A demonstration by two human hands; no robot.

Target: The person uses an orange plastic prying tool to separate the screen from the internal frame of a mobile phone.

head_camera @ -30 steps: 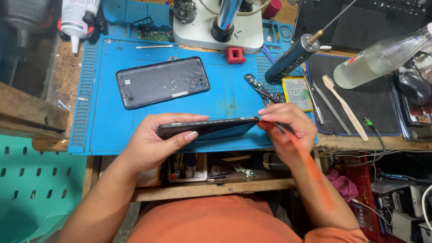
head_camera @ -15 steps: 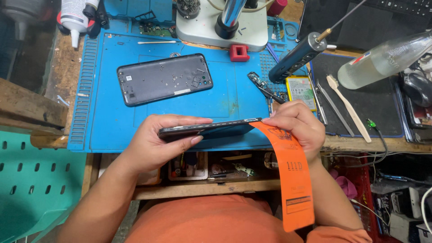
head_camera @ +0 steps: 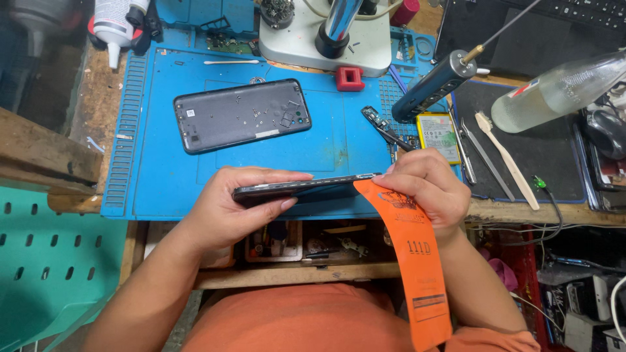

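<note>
Dark slim phone body [head_camera: 306, 187] is getting held edge-on over the near edge of the blue rubber work mat [head_camera: 163, 176], so you're mostly seeing its thin side. Left hand [head_camera: 228, 208] is gripping its left half, fingers wrapping over the top and thumb lying along the near side. Right hand [head_camera: 427, 192] is closing around the phone's right end and pinching the top of a long orange plastic strip [head_camera: 414, 261], which is hanging down from that end toward the person's orange shirt [head_camera: 313, 322]. Can't tell whether the strip is stuck to the phone or just touching it.

Farther back on the mat, a grey phone back cover [head_camera: 241, 115] is lying flat, inside face up, with tiny screws scattered on it. Far behind that, the white microscope base [head_camera: 326, 45] is sitting with a small red block [head_camera: 350, 78] just beside it. Off to the right, a dark cylindrical tool with a brass tip [head_camera: 433, 85] is lying at an angle, near a small green and white battery [head_camera: 440, 133], metal tweezers [head_camera: 476, 150], a pale brush [head_camera: 505, 156] and a clear plastic bottle [head_camera: 554, 91] on its side.
</note>
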